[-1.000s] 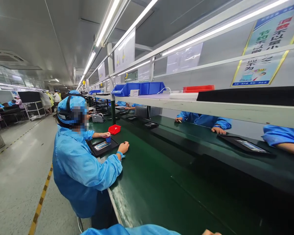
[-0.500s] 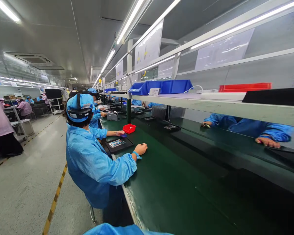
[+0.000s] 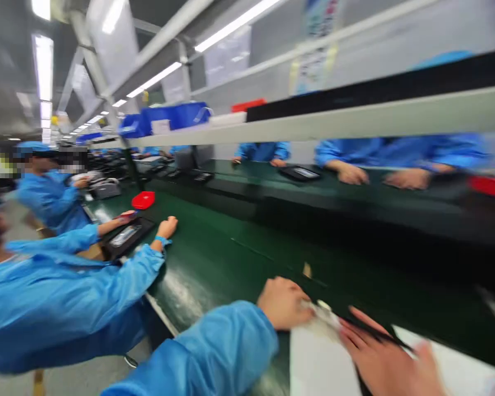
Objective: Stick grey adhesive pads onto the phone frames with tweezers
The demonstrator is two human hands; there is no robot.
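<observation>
My left hand [image 3: 284,303], in a blue sleeve, is closed with its fingertips on a crumpled, whitish see-through strip [image 3: 324,314]. The strip reaches across to the fingertips of my right hand [image 3: 381,352]. A thin black stick-like tool [image 3: 373,330] runs along my right hand, between fingers and thumb; motion blur hides its exact kind. Below the strip lies a flat white sheet or board [image 3: 322,360]. Another white sheet [image 3: 449,357] shows to the right, partly behind my right hand.
Green bench top [image 3: 214,264] stretches ahead, with a small tan scrap [image 3: 307,270]. At left a co-worker's hand [image 3: 167,226] rests near a black tray [image 3: 126,236] and red bin [image 3: 143,200]. Co-workers' hands [image 3: 352,175] show opposite, under a low shelf [image 3: 313,122] holding blue bins [image 3: 173,115].
The view has swung right and down. Both my hands, the strip and the white sheets have come into sight; earlier only a bit of blue sleeve showed at the bottom.
</observation>
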